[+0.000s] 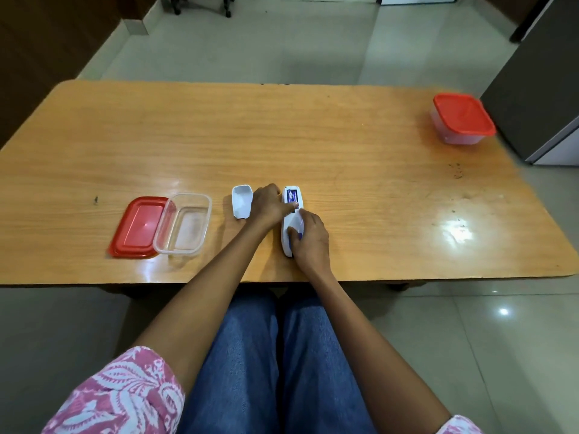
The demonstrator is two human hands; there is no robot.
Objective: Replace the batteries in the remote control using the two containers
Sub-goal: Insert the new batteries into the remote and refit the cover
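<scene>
- Red lid [138, 226] lies beside the open clear container [183, 223] (apparently empty).
- Battery cover [242, 202] lies detached on the table [313, 136].
- Left hand [269, 204] fingers the exposed batteries [293, 195].
- Right hand [310, 238] clamps the remote control [289, 220].
- Lidded container [462, 122] sits far right.

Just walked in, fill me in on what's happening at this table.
A person is seated at a wooden table, working on a white remote control lying face down. The right hand steadies its near end while the left hand reaches a finger into the open battery compartment, where a battery shows. The battery cover lies beside it. An open clear container and its red lid sit left; a closed red-lidded container sits far right.
</scene>
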